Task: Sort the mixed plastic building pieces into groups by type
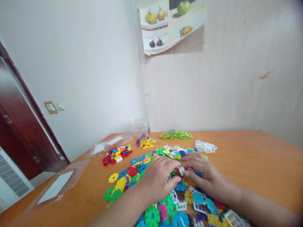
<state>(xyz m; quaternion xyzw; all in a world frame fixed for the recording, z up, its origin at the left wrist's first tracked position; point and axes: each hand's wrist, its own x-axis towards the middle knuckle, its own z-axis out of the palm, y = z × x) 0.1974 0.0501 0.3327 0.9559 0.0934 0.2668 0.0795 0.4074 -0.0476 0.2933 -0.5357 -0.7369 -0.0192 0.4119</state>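
A person's left hand (159,179) and right hand (207,176) are resting over a heap of colorful notched discs (152,216) spreading across an orange-brown table (258,167). The fingers of both are lying bent, thumbs and forefingers facing each other around a small whitish piece (181,171) in the heap's middle; whether either hand is gripping it, the view is not telling. The hands are probably lying close together because so small a piece is calling for fingertips from 2 sides. White lattice pieces (181,206) are showing among the discs. Around the heap, 4 smaller piles are sitting apart: toy bricks (116,154), purple and yellow pieces (147,143), green pieces (177,135) and a white lattice pile (205,147), their spacing apparently keeping kinds from mixing. A transparent tub (139,127) is standing by the wall, while transparent flat packaging (55,187) is lying toward the left edge, seemingly leaving the middle to the heap.
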